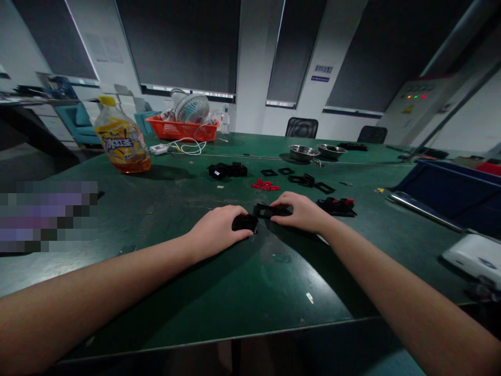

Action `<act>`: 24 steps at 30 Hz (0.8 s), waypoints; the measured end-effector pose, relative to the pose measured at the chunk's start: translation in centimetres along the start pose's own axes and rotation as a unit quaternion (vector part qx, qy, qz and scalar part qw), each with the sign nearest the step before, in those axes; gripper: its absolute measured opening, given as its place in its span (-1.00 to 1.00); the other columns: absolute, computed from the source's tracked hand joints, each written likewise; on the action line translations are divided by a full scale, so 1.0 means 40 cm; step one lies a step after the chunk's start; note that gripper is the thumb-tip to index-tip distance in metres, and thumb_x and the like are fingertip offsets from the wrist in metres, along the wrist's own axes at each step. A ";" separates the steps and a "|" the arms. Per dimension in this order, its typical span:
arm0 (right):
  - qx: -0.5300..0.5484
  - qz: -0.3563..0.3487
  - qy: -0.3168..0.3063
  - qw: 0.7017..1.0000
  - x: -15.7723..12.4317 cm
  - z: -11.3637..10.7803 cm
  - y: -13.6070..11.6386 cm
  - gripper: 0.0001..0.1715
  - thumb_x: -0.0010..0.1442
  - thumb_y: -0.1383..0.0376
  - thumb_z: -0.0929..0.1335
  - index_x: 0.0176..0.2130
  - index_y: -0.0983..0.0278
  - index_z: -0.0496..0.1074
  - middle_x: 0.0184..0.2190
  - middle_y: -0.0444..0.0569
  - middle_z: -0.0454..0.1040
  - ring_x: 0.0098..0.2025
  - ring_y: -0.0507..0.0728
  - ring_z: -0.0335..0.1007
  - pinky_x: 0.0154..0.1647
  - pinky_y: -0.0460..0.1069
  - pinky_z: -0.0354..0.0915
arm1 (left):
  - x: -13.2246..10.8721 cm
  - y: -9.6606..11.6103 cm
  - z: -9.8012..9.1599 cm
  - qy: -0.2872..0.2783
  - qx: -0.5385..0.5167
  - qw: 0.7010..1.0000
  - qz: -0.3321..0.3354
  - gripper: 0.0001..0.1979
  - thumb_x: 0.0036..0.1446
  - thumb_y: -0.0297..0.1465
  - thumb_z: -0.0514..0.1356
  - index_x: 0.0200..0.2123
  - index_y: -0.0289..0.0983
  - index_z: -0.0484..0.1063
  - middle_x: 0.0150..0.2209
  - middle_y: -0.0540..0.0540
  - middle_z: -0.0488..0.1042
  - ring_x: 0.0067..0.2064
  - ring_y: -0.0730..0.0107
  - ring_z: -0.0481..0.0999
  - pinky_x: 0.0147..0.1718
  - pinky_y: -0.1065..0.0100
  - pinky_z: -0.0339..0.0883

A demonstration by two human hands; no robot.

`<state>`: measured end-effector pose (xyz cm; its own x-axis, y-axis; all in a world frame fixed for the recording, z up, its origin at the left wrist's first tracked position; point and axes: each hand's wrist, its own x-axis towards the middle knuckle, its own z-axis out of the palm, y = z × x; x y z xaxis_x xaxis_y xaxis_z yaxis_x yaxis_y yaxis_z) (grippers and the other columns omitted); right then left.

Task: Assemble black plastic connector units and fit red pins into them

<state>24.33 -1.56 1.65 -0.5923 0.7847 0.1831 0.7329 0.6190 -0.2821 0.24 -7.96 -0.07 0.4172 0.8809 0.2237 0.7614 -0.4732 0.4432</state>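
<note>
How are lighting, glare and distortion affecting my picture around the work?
Head view: dim overall, with pale glare on the glossy green tabletop beside the bare right forearm; head view: the small blocky black part in the left grip loses detail; head view: stretched toward the edges, with a pixelated patch at far left.

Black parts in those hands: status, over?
Left hand gripping black block. Right hand holding black frame. Red pieces beyond, out of the way.
</note>
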 end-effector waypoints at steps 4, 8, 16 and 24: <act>-0.019 0.008 0.001 1.000 0.002 0.004 -0.005 -0.65 0.06 0.26 0.43 -0.13 0.33 0.55 -0.19 0.08 0.51 -0.14 0.19 0.43 -0.08 0.08 0.34 | 0.000 0.000 0.001 -0.001 0.007 1.000 -0.001 -0.59 0.13 -0.17 0.21 -0.02 -0.27 0.46 -0.01 -0.16 0.52 -0.01 0.11 0.50 -0.05 0.16 0.38; -0.016 0.013 0.000 1.000 0.003 0.006 -0.007 -0.63 0.06 0.25 0.44 -0.12 0.35 0.54 -0.17 0.10 0.51 -0.13 0.21 0.43 -0.07 0.10 0.34 | 0.001 0.002 -0.001 -0.007 0.017 1.000 -0.003 -0.60 0.14 -0.17 0.19 -0.03 -0.27 0.47 -0.01 -0.17 0.52 -0.02 0.10 0.50 -0.06 0.16 0.39; 0.012 -0.006 -0.003 1.000 -0.002 0.000 -0.002 -0.64 0.10 0.20 0.42 -0.11 0.30 0.55 -0.16 0.08 0.50 -0.15 0.18 0.44 -0.07 0.11 0.35 | 0.001 0.003 -0.004 -0.010 0.019 1.000 -0.002 -0.61 0.14 -0.19 0.19 -0.03 -0.28 0.47 -0.02 -0.18 0.53 -0.02 0.11 0.50 -0.05 0.15 0.39; -0.005 -0.015 0.019 1.000 0.004 0.015 -0.011 -0.69 0.03 0.28 0.43 -0.17 0.31 0.54 -0.20 0.07 0.51 -0.15 0.19 0.44 -0.08 0.10 0.35 | 0.001 -0.003 0.001 -0.005 0.005 1.000 0.001 -0.60 0.14 -0.18 0.20 -0.02 -0.26 0.47 -0.01 -0.18 0.52 0.00 0.09 0.50 -0.05 0.15 0.39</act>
<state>23.72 -1.72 1.23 -0.6017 0.7660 0.2265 0.7180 0.6429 -0.2669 0.20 -7.87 -0.13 0.4239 0.8797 0.2156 0.7649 -0.4752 0.4348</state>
